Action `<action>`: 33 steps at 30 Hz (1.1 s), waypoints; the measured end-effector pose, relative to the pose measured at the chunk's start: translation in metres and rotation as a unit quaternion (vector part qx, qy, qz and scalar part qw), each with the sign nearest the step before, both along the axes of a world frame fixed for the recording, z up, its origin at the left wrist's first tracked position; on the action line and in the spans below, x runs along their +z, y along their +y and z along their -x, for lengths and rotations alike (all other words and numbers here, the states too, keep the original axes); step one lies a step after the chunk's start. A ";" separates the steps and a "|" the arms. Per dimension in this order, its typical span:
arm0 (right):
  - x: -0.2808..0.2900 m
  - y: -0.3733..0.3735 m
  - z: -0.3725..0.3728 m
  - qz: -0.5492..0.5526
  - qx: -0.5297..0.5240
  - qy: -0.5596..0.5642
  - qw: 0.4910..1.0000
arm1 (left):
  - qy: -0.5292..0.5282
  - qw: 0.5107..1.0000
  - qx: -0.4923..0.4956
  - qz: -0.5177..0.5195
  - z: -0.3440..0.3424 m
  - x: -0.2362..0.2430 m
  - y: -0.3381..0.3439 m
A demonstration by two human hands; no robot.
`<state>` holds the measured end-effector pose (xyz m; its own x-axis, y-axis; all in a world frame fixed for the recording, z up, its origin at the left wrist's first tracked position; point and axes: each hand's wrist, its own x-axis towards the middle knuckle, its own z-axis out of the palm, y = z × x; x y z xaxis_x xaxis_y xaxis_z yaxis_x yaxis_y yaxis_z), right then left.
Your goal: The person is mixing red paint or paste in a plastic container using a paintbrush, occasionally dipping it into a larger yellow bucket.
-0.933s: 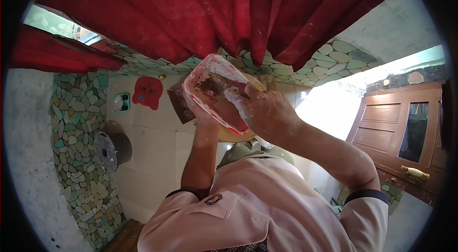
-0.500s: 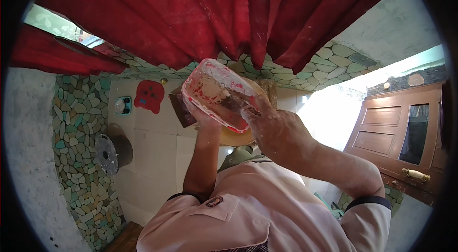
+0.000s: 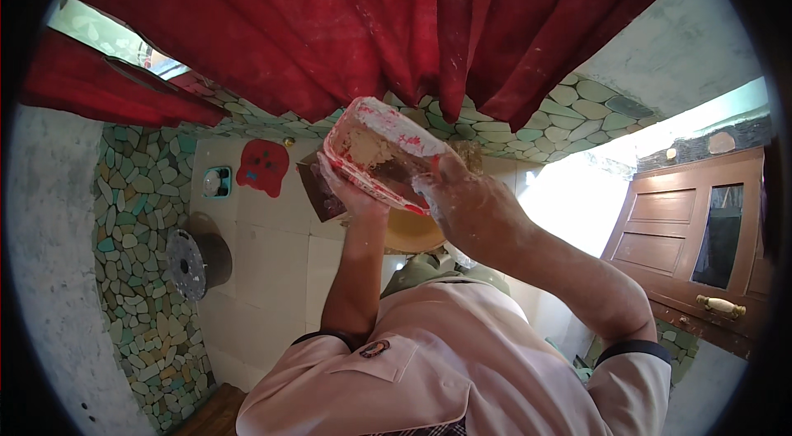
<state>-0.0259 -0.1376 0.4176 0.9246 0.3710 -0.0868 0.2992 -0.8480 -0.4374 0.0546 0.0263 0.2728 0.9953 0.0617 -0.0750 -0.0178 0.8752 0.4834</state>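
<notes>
My left hand (image 3: 356,195) supports a red plastic tub (image 3: 373,187) from below and along its near side, fingers wrapped round it. The tub is tilted, and white, dried smears coat its walls. Beige paste (image 3: 363,147) clings inside, mostly toward the left end. At the tub's right end my right hand (image 3: 474,201) is closed, with pale residue on its fingers. It grips a scraper (image 3: 406,174) whose brownish, paste-covered blade reaches into the tub. The scraper's handle is mostly hidden by the fingers.
Red curtains (image 3: 346,23) hang close ahead over a stone-patterned wall. Below the tub are a brown box (image 3: 318,188) and a round, tan surface (image 3: 412,234). To the left stand a dark bucket (image 3: 186,264), a red mat (image 3: 262,167) and a small teal tray (image 3: 217,182). A wooden door (image 3: 660,217) is at right.
My right hand has shifted slightly down and right, and less of the scraper shows. The tub has tipped a little, its near wall turning more toward me.
</notes>
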 end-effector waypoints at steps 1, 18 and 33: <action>-0.001 0.000 0.002 0.000 -0.001 -0.001 1.000 | -0.001 1.000 -0.001 0.000 0.001 0.001 0.002; -0.002 0.009 0.005 -0.044 -0.007 -0.040 0.998 | -0.009 0.997 0.045 -0.056 0.009 -0.001 0.012; 0.023 0.007 0.011 0.024 0.030 0.034 0.999 | -0.044 0.993 0.060 -0.094 0.010 -0.018 0.018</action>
